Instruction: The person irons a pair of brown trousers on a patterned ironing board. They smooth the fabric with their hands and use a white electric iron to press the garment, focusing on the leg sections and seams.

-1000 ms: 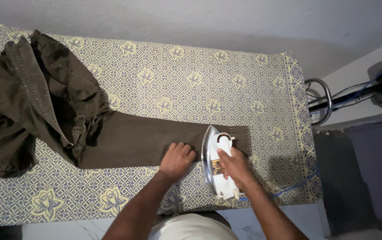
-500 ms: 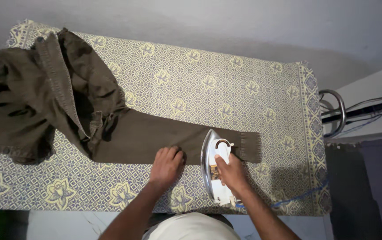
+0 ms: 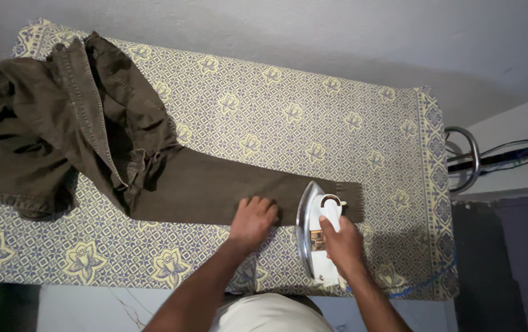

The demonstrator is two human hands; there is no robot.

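1. The handle of a white and silver iron (image 3: 318,237) is gripped by the right hand (image 3: 342,245), fingers closed around it; the iron's point is directed away from the person, over the hem end of the trouser leg.
2. The left hand (image 3: 253,219) is laid flat and open on the brown trousers (image 3: 202,190), just left of the iron, with nothing held.
3. The pressed leg is stretched out between the hands and the bunched upper part, which is heaped well to the left.
4. Everything is supported by a table covered with a patterned blue and yellow cloth (image 3: 313,123).
5. Beyond it, a grey wall (image 3: 338,31) is seen.
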